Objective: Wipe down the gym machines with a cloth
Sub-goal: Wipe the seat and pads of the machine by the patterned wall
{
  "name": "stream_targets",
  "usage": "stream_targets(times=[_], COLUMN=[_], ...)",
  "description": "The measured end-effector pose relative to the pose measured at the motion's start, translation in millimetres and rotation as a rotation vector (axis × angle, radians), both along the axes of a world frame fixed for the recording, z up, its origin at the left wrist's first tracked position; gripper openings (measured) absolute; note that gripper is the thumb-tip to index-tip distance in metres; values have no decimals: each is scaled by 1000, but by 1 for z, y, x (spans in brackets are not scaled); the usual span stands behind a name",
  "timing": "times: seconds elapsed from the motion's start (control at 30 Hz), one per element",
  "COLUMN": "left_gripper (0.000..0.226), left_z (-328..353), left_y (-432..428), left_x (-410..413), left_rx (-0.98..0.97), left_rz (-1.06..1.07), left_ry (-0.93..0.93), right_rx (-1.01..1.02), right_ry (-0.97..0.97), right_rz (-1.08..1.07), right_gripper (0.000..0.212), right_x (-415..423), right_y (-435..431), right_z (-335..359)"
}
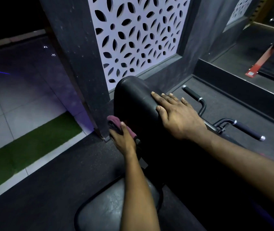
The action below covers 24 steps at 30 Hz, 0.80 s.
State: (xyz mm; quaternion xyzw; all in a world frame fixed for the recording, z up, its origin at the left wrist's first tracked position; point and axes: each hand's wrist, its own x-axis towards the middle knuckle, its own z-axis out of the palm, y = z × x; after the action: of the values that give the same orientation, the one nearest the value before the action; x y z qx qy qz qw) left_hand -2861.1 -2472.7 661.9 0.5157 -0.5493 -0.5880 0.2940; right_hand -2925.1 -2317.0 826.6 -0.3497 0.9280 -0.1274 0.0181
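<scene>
A black padded backrest (132, 99) of a gym machine stands in the middle of the view. My right hand (178, 114) lies flat on its top, fingers straight. My left hand (122, 135) grips a maroon cloth (114, 121) and holds it against the pad's left edge, lower down. The black seat pad (104, 207) is below, partly hidden by my left forearm.
Two handlebars with dark grips (193, 94) (248, 130) stick out to the right of the backrest. A dark pillar with a white patterned panel (136, 39) stands just behind. A green turf strip (32, 142) runs along the floor at left. A red frame (263, 62) shows far right.
</scene>
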Motion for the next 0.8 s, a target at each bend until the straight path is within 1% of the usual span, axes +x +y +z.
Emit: stream_targets(times=[0.03,0.17,0.3,0.37,0.43,0.5,0.63,0.73,0.8], left_gripper=[68,61,67,67,65,63,61,54,51], left_z=[-3,-10,-17,-23,-26,-23,0,31,59], left_y=[-3,-34,-2,2,-10,-15,24,62,74], left_x=[0,-11,5,8,1,-1,16,30,33], left_rx=[20,144,84,98,184,208,62,-46,-93], left_rz=[1,3,-10,11,19,11,10,15,15], left_ry=[2,-102,0,42,-2,-60,-117,-90,-78], right_rx=[-5,-9,2,1,-4,-7,-20,-29,-57], right_ry=[-1,-18,-9,-12,-15,-23,-41,-39,-6], right_rz=[-2,3,1,5,6,-1,-6,-9,-28], right_gripper=[55,55,55,55,55,55,54,55,55], right_x=[0,0,0,1,-1,-2,-1,-1,0], right_y=[0,0,0,0,0,1,0,2,4], right_z=[-1,1,2,2,1,1,2,4,8])
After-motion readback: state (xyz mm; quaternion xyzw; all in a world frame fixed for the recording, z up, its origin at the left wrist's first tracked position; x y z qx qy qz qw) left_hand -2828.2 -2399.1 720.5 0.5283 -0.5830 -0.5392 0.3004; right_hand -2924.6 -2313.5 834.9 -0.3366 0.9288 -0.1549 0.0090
